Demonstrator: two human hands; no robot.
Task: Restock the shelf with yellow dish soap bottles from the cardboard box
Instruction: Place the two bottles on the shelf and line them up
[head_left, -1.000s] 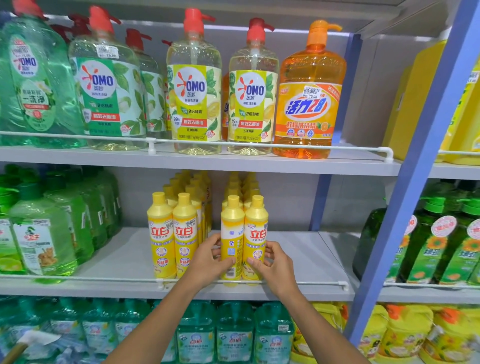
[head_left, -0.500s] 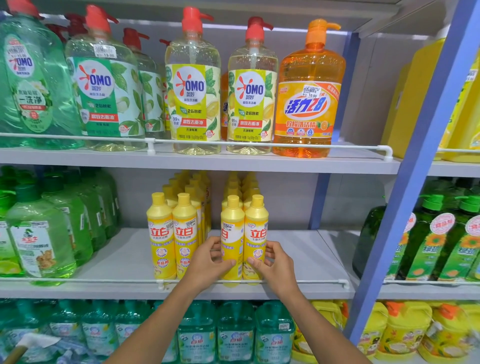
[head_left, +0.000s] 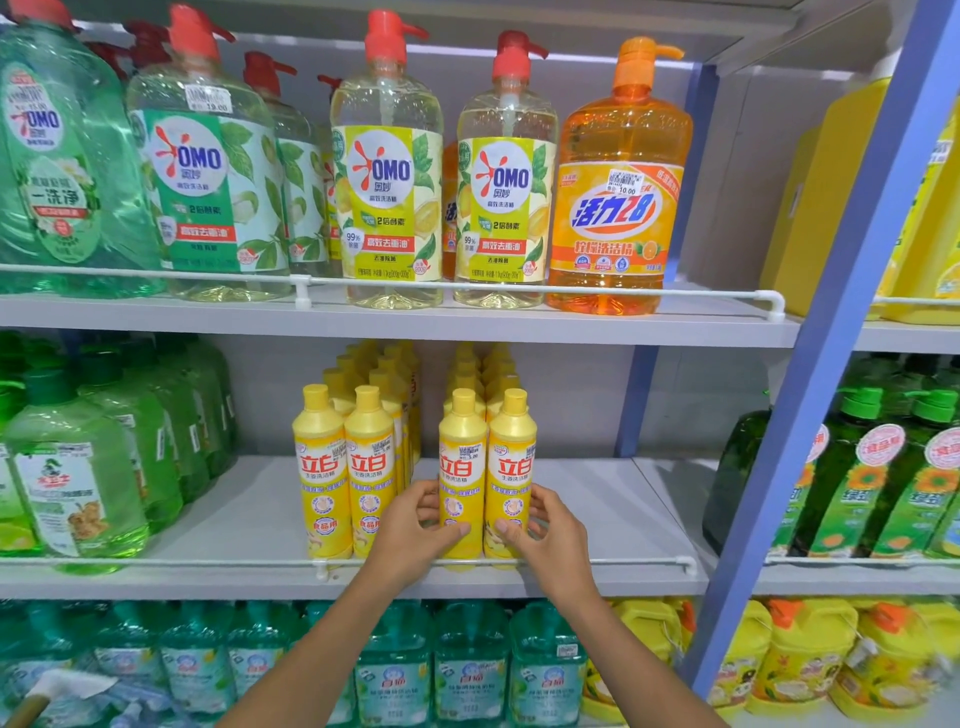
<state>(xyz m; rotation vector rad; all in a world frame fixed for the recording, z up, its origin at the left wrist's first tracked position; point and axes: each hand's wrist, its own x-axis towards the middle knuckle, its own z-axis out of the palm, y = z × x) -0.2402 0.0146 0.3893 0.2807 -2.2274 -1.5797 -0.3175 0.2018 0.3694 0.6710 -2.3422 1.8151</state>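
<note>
Here the left hand (head_left: 410, 530) curls round the left yellow bottle (head_left: 462, 467) and the right hand (head_left: 550, 540) round the right yellow bottle (head_left: 511, 467), both standing tall at 12 o'clock on the shelf (head_left: 597, 499).

The slim yellow plastic dish soap bottles (head_left: 322, 467) have yellow caps and labels with bold red characters over blue print. The flat metal shelf (head_left: 597, 499) is pale grey and the upright metal post (head_left: 831, 364) blue. The clear pale-yellow pump bottles (head_left: 387, 171) have red pumps and yellow-green lemon-and-leaf labels; the translucent orange pump bottle (head_left: 618, 208) has an orange label with blue lettering.
</note>
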